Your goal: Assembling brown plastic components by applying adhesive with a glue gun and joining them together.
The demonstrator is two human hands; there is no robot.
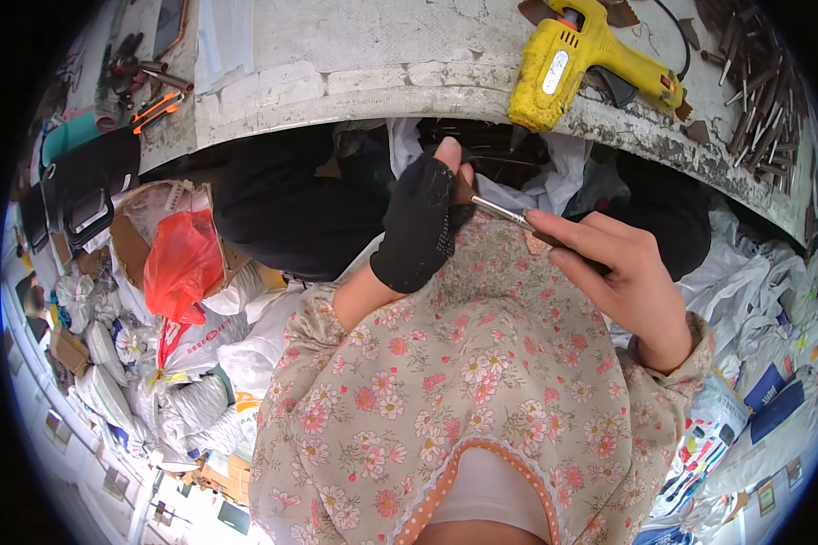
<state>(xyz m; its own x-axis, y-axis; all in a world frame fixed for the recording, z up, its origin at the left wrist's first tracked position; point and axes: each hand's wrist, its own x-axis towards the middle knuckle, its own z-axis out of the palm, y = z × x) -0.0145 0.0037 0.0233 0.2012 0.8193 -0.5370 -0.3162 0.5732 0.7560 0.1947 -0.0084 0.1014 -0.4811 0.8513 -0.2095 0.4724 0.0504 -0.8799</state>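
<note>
A slim rod (pixel 498 209) with a silvery middle section and dark brown ends is held slanting above the lap, short of the counter's near edge. Its left end is clamped in the grip of the left hand (pixel 418 222), which is covered by a black fingerless glove; that end is mostly hidden by the fingers. Its other end is pinched between the thumb and fingers of the bare right hand (pixel 620 263).

Just beyond the hands, the near edge of the counter (pixel 364 86) is overhung by a yellow glue gun (pixel 554 77), by which the way onto that stretch is partly blocked. Loose brown flakes (pixel 697 133) are scattered beside it, and the near right corner is crowded by a heap of brown and silvery rods (pixel 763 118). Toward the near left corner, an orange cutter (pixel 158 111) is laid close to brown tubes (pixel 168 76).

Below the counter, a red plastic bag (pixel 186 259) is propped in a cardboard box (pixel 131 243) at the left, and white plastic bags (pixel 745 291) are massed at the right.

A pale oval label is borne by the glue gun; its print is too small to be read. White lettering is carried on a dark blue packet (pixel 778 409).
</note>
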